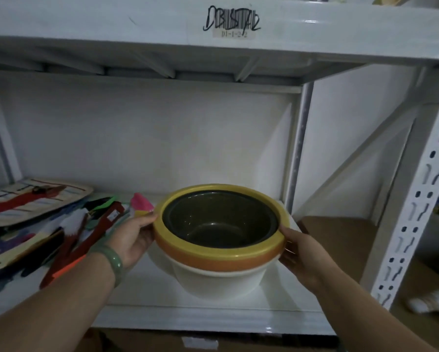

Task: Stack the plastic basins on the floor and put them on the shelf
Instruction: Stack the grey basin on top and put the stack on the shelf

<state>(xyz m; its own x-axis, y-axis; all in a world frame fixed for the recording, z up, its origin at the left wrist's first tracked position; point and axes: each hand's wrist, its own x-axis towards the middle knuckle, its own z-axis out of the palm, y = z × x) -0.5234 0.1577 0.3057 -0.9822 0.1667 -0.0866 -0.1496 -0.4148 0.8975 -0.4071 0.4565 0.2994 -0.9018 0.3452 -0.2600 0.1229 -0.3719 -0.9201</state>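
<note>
Over the right half of the white shelf (137, 295), near its front edge, sits a nested stack of basins (219, 250), held from both sides. The outermost basin is white (221, 283), then an orange one (213, 262), then a yellow rim (160, 224), and a dark basin (218, 222) sits innermost. The left hand (132, 240), with a green bangle (114, 260) on the wrist, is clamped on the left side of the rim. The right hand (304, 255) is clamped on the right side. I honestly can't tell if the stack's bottom is touching the shelf board or just above it. Toward the left end of the shelf there's a jumble of colourful brushes and tools (68, 240) and a striped tray (35, 199). A scribbled-over barcode label (232, 22) is on the beam above.
</note>
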